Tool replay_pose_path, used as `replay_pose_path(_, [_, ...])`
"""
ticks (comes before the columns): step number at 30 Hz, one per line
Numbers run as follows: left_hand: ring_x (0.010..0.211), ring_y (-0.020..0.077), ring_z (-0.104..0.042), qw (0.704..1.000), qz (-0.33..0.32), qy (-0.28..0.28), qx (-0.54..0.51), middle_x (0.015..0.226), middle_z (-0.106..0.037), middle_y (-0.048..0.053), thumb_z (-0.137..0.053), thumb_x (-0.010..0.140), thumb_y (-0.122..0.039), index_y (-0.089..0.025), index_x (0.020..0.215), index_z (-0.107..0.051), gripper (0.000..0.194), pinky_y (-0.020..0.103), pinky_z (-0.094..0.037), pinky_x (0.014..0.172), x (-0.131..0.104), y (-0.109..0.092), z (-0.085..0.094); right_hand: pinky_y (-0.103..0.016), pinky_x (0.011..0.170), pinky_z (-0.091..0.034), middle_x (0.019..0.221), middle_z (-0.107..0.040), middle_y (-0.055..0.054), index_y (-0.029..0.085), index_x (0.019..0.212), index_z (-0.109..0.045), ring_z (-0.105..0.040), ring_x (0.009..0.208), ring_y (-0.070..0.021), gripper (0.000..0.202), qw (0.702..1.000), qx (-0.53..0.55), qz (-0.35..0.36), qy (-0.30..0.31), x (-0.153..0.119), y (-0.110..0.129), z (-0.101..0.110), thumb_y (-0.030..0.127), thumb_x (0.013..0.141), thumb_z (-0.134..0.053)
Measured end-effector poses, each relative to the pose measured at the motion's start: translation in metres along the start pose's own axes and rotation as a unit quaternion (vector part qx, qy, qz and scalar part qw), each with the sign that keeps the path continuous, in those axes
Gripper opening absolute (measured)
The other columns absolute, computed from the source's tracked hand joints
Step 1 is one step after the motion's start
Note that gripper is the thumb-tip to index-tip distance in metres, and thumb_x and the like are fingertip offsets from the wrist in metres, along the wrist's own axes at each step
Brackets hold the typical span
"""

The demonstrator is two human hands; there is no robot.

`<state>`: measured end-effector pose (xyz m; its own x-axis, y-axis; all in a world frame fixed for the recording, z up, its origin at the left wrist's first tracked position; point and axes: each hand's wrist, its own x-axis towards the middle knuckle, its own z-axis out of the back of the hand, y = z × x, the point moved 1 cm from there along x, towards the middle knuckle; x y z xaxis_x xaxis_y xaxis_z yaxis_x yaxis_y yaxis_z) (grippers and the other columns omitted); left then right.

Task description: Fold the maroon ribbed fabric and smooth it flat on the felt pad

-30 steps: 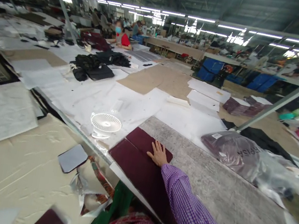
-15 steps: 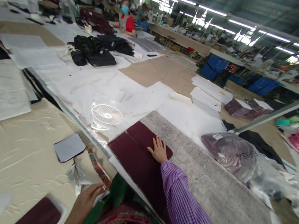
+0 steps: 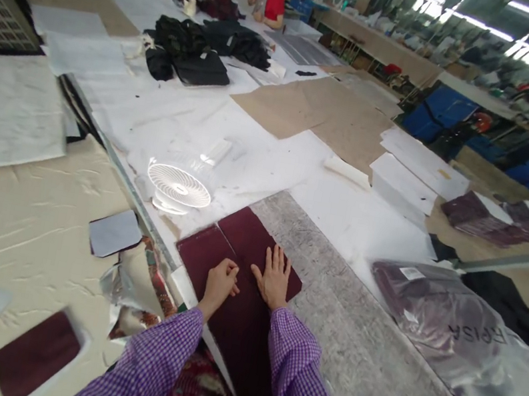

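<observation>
A long maroon fabric piece [image 3: 247, 330] lies on a grey marbled board [image 3: 343, 333], with a thin line or gap crossing it near the far end. My right hand [image 3: 274, 279] rests flat on the fabric's right part, fingers spread. Over the left part, beside that line, my left hand [image 3: 220, 285] is closed in a pinch. Whatever is between its fingertips, if anything, is too small to make out. A small white fan [image 3: 179, 185] lies face up beyond the fabric.
On the cream-covered surface at left are a grey-white panel [image 3: 114, 232], a maroon panel [image 3: 35, 354] and a crumpled foil-like wrapper [image 3: 122, 279]. A plastic-bagged maroon bundle [image 3: 436, 321] sits at right. Dark folded garments [image 3: 202, 56] lie farther back; a person in red [image 3: 272, 0] is behind them.
My left hand has come up from low beside my lap onto the maroon fabric, its fingers now pinched. The right hand stays flat on the fabric. The view has tilted down.
</observation>
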<state>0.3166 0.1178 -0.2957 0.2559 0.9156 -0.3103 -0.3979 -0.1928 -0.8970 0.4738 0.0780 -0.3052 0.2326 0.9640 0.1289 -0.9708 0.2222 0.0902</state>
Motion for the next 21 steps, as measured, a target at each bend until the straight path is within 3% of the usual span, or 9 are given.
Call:
replay_pose_path(3, [0.045, 0.0130, -0.060, 0.997, -0.036, -0.017, 0.060, 0.058, -0.057, -0.003, -0.042, 0.087, -0.032, -0.019, 0.084, -0.057, 0.021, 0.024, -0.047, 0.044, -0.003, -0.005, 0.003, -0.052, 0.112, -0.014, 0.152, -0.027, -0.018, 0.009, 0.144, -0.035, -0.020, 0.142, -0.0303, 0.068, 1.000, 0.006, -0.005, 0.013, 0.001, 0.001, 0.005, 0.055, 0.094, -0.033])
replay_pose_path(5, [0.067, 0.0165, -0.064, 0.991, -0.078, -0.039, 0.103, 0.074, -0.064, 0.003, -0.042, 0.089, -0.031, -0.020, 0.089, -0.061, 0.022, 0.031, -0.052, 0.063, -0.009, -0.010, 0.005, -0.052, 0.112, -0.013, 0.152, -0.027, -0.019, 0.008, 0.144, -0.035, -0.020, 0.141, -0.0307, 0.068, 1.000, 0.010, -0.005, 0.017, 0.001, 0.001, 0.007, 0.054, 0.094, -0.034])
replay_pose_path(8, [0.096, 0.0225, -0.057, 0.974, -0.146, -0.051, 0.167, 0.101, -0.062, 0.008, -0.042, 0.090, -0.027, -0.024, 0.110, -0.063, 0.029, 0.040, -0.045, 0.086, -0.019, -0.014, 0.004, -0.053, 0.112, -0.013, 0.152, -0.026, -0.020, 0.007, 0.143, -0.036, -0.020, 0.141, -0.0316, 0.069, 1.000, 0.018, -0.001, 0.015, 0.002, 0.001, 0.007, 0.055, 0.094, -0.034])
replay_pose_path(11, [0.092, 0.0234, -0.052, 0.920, -0.230, -0.038, 0.315, 0.102, -0.059, 0.009, -0.039, 0.091, -0.024, -0.030, 0.127, -0.054, 0.040, 0.040, -0.042, 0.081, -0.023, -0.014, 0.002, -0.054, 0.111, -0.014, 0.153, -0.025, -0.020, 0.007, 0.143, -0.035, -0.019, 0.142, -0.0320, 0.067, 1.000, 0.028, 0.001, 0.007, 0.002, 0.001, 0.007, 0.053, 0.095, -0.032])
replay_pose_path(14, [0.089, 0.0237, -0.049, 0.867, -0.257, -0.044, 0.425, 0.104, -0.056, 0.009, -0.039, 0.092, -0.026, -0.033, 0.133, -0.048, 0.042, 0.039, -0.040, 0.076, -0.022, -0.012, 0.000, -0.055, 0.111, -0.014, 0.152, -0.024, -0.021, 0.007, 0.144, -0.033, -0.018, 0.142, -0.0321, 0.068, 0.999, 0.033, 0.002, 0.014, 0.004, 0.001, 0.007, 0.052, 0.095, -0.032])
replay_pose_path(21, [0.088, 0.0230, -0.047, 0.848, -0.252, -0.038, 0.465, 0.104, -0.054, 0.008, -0.041, 0.092, -0.028, -0.036, 0.132, -0.048, 0.041, 0.038, -0.036, 0.075, -0.020, -0.015, 0.000, -0.053, 0.111, -0.015, 0.153, -0.026, -0.018, 0.008, 0.143, -0.035, -0.020, 0.141, -0.0308, 0.054, 0.997, 0.033, 0.002, 0.066, 0.006, -0.003, 0.011, 0.035, 0.097, -0.033])
